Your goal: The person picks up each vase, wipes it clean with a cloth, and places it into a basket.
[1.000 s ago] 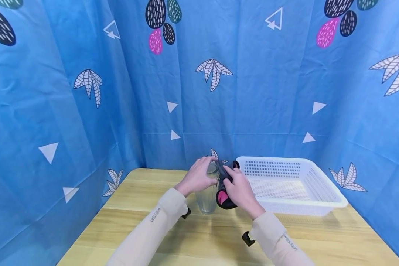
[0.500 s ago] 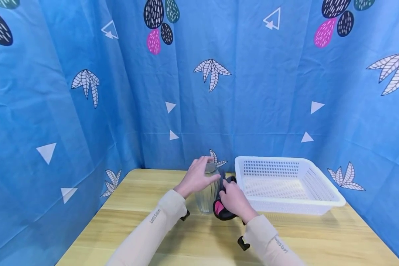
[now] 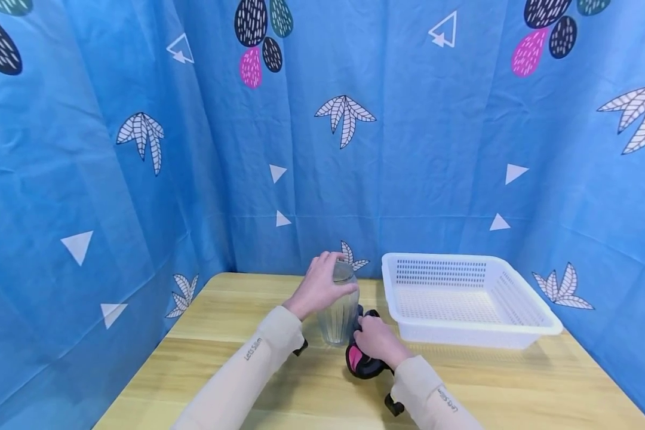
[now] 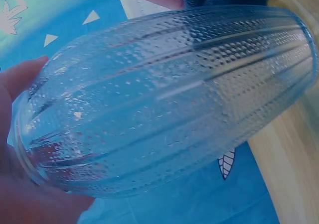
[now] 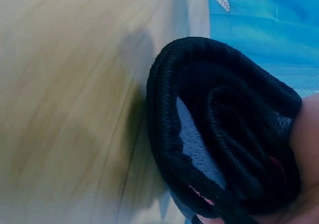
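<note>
Since the earlier frames, the right hand point(image 3: 378, 340) and the cloth roll point(image 3: 366, 366) in it have come down and nearer the person, from beside the top of the glass vase point(image 3: 337, 322) to beside its lower half. Meanwhile the left hand point(image 3: 322, 289) stays on the vase in nearly the same spot.

Below the left hand, the vase stands upright on the wooden table point(image 3: 473, 382). That hand grips it around the rim, thumb on one side and fingers on the other; the left wrist view shows ribbed, dimpled clear glass.

Held in the right hand, the roll is black with grey and pink parts, and its coiled end shows in the right wrist view. The fingers curl over it; how the fingertips lie is hidden. It sits just to the right of the vase, but whether the two touch, or whether the roll rests on the table, I cannot tell.

Beyond the right hand and to its right stands a white basket point(image 3: 462, 334) with slotted walls. Behind both hands hangs a blue patterned curtain point(image 3: 408, 167).
</note>
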